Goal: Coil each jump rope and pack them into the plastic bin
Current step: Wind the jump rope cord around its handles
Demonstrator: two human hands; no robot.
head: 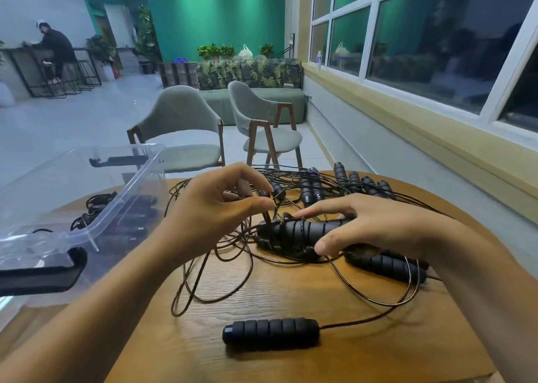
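Black jump ropes lie tangled on a round wooden table (291, 359). My right hand (364, 225) grips a pair of black foam handles (294, 232) with thin cord wound around them. My left hand (221, 208) pinches that cord (266, 212) just left of the handles. A loose handle (270, 334) lies near the front edge, its cord trailing right. Another handle (387, 266) rests under my right wrist. Several more handles (361, 183) line the far side. The clear plastic bin (96, 216) stands at the left, with coiled ropes (96, 205) seen through its wall.
Loose cord loops (209, 277) spread over the table's middle. A black latch (40, 277) sits on the bin's near end. Two grey chairs (180, 138) stand beyond the table. A window wall runs along the right. A person sits at a counter far left.
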